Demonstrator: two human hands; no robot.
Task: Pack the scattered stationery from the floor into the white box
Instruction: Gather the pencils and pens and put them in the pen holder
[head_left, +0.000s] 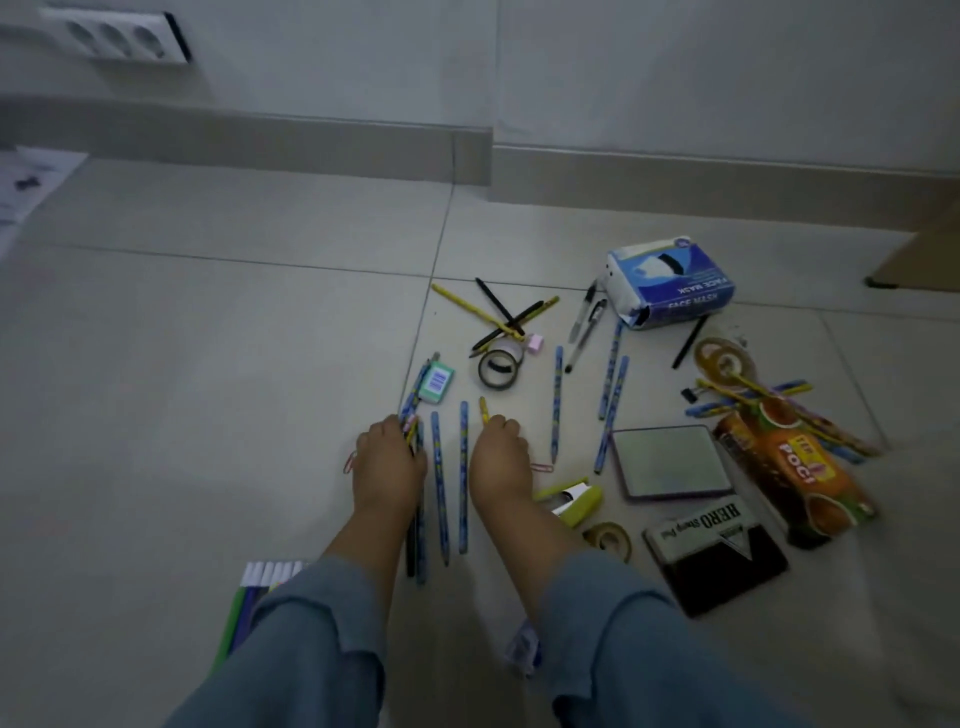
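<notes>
At 7 o'clock in the view, a set of white-capped markers (270, 574) pokes out beside the left sleeve. The floor tiles (156, 364) from 8 to 11 o'clock lie bare up to the skirting.

The left hand (389, 462) curls its fingers round a bundle of blue pencils (414, 408). A pink paper clip (350, 461) sits at its 9 o'clock and a green eraser (437, 383) with a barcode label at its 1 o'clock. Two loose blue pencils (439, 483) lie between the hands. The right hand (501, 457) pinches a yellow pencil (483, 409) in curled fingertips.

More stationery spreads from 12 to 4 o'clock of that hand:
- tape rolls (498, 366)
- crossed pens (501, 314)
- a box (670, 283) reading "FACE MASK"
- a "HERO Stamp Pad" (717, 551)
- an orange packet (795, 467) marked "POCI", nearest the right edge
</notes>
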